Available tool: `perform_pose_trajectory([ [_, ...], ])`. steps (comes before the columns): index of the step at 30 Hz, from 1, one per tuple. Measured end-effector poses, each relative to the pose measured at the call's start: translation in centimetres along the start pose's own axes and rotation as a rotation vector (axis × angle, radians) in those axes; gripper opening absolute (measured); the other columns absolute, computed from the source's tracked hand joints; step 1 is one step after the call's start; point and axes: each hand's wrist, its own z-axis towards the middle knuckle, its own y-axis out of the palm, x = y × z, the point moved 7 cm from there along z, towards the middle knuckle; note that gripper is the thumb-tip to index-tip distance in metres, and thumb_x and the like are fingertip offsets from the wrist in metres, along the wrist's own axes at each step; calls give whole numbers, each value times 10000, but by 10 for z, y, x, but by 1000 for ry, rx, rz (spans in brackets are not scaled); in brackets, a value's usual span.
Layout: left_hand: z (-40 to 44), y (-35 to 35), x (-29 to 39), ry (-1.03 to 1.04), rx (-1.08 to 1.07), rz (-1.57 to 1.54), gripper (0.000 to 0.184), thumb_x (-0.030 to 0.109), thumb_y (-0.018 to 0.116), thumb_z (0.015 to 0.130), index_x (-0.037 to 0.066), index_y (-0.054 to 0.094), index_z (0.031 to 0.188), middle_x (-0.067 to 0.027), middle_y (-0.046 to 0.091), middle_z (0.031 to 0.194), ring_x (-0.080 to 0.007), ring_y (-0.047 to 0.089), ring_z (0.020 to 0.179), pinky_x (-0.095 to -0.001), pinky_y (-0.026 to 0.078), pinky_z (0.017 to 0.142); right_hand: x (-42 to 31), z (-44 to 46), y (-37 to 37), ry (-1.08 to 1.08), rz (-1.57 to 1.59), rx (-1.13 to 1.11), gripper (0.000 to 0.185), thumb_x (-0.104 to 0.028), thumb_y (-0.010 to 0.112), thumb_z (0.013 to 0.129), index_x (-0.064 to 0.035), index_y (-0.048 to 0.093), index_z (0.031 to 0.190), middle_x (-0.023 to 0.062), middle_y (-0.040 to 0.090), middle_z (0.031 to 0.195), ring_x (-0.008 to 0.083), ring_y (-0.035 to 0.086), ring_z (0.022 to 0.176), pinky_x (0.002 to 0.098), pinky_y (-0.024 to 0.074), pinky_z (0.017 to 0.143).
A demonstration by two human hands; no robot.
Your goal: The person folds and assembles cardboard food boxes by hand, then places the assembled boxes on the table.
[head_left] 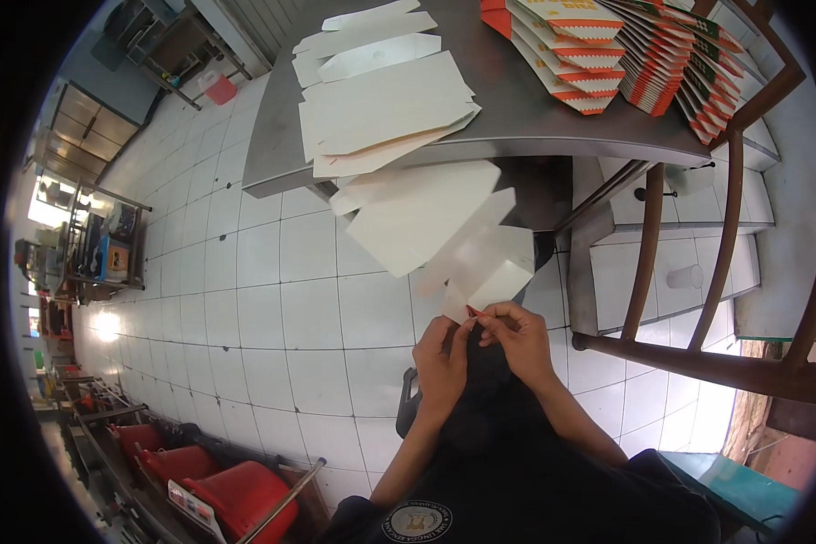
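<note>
Below the table edge, a white cardboard box blank [417,222] with several cut flaps hangs over my lap, its plain side up. The fingers of my left hand [442,358] are pinched at its near corner. My right hand [517,340] pinches the same corner, close beside the left fingertips. A small bit of red shows between them; the exact fold there is hidden by the fingers. More plain white blanks [385,100] lie in a loose, overlapping pile on the table ahead.
On the metal table [517,136], folded cartons [582,68] printed orange and white stand nested in rows at the right. A brown railing [648,254] and white steps [616,290] are to my right. Red chairs [245,499] stand at lower left on the tiled floor [308,308].
</note>
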Motion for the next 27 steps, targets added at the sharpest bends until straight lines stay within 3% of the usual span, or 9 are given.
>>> perform_pose_trajectory([
  [2,-1,1,5,145,55,48,90,29,705,937,-24,635,919,-130,622,771,-281,585,628,-341,463,604,6,2,-1,25,59,-41,103,-69,695,976,24,706,1020,44,697,855,88,651,738,248,578,672],
  [5,-1,2,23,233,88,118,75,25,699,936,-11,633,935,-137,611,804,-326,594,671,-361,473,624,5,3,-3,0,67,-93,103,-71,682,986,23,698,1026,42,692,855,93,639,728,243,561,672],
  [13,-7,11,26,208,123,110,78,29,672,959,-11,637,1016,-146,596,883,-294,606,746,-382,468,650,2,11,-8,-10,4,-214,81,-53,673,987,22,689,1013,34,693,872,92,637,731,228,522,688],
  [16,-3,6,29,231,129,145,71,27,666,964,-19,636,1008,-144,572,870,-289,586,729,-382,457,636,-13,2,-8,-51,-64,-102,85,-36,695,962,27,689,1018,53,704,876,106,675,754,236,539,683],
  [20,-3,0,43,273,125,195,60,27,664,967,-25,637,981,-136,560,866,-284,573,717,-376,449,619,-40,-9,-16,-306,-315,94,106,-15,714,928,38,690,1016,91,717,887,134,719,793,255,568,665],
  [27,-12,9,64,317,41,208,172,19,667,965,-18,685,1133,-123,554,859,-226,569,676,-341,443,593,-40,4,-33,-398,-357,223,116,-18,693,945,37,687,1047,106,732,927,150,730,818,284,604,719],
])
